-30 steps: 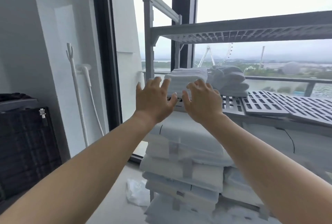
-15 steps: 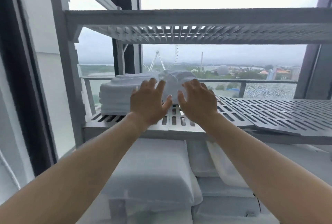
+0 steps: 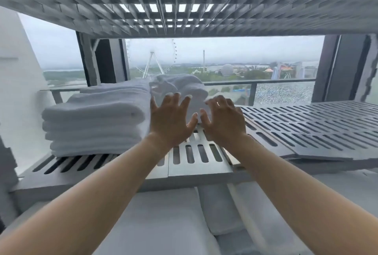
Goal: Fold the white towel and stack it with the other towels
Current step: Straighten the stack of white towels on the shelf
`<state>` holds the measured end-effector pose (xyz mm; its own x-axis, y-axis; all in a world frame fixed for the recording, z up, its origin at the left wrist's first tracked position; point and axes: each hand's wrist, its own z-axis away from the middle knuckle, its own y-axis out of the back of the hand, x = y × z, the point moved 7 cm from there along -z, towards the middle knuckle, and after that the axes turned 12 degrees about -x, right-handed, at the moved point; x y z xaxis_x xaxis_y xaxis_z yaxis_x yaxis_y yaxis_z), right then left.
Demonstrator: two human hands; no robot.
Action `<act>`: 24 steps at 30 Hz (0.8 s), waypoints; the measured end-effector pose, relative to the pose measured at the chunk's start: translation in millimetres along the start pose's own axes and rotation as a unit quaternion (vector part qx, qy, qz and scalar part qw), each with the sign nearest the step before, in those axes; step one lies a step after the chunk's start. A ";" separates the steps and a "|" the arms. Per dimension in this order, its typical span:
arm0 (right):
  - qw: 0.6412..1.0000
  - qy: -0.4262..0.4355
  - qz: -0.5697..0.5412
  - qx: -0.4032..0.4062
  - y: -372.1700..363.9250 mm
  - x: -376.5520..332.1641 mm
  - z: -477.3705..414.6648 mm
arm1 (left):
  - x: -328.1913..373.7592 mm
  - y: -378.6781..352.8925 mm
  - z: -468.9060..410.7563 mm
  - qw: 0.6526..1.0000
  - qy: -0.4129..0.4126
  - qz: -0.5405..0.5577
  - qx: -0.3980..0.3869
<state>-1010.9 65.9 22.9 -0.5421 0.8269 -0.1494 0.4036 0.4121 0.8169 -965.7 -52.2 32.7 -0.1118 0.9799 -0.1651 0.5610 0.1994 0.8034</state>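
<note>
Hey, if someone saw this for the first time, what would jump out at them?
The left hand and right hand, spread open mid-frame, reach toward a rumpled white towel on the slotted shelf. Left of it sits a neat stack of folded towels, and a Ferris wheel stands outside behind.

Slotted grey shelf (image 3: 306, 128); grid upper shelf (image 3: 163, 13); white pillows (image 3: 163, 224) beneath; balcony railing (image 3: 255, 83); Ferris wheel (image 3: 152, 53) outside.

Two bare forearms (image 3: 114, 183), left hand (image 3: 169, 119) and right hand (image 3: 224, 120) uncovered, slender fingers (image 3: 185, 103), pale fingernails (image 3: 187, 97)
</note>
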 end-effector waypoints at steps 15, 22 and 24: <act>0.996 0.090 -0.004 -0.014 -37.9 55.2 -128.6 | 0.4 -55.3 -124.7 0.995 0.086 -0.039 -0.021; 0.989 0.146 0.004 -0.037 -60.9 72.7 -161.4 | -6.4 -82.6 -143.8 0.992 0.109 -0.037 -0.055; 0.983 0.177 0.011 -0.046 -70.7 73.3 -166.3 | -6.7 -89.4 -144.6 0.992 0.101 -0.048 -0.061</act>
<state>-1201.8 33.7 46.9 -0.7635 0.6431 0.0585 0.3576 0.3456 0.8676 -1133.7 -76.1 44.7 -0.3293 0.9345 -0.1353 0.4380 0.2782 0.8549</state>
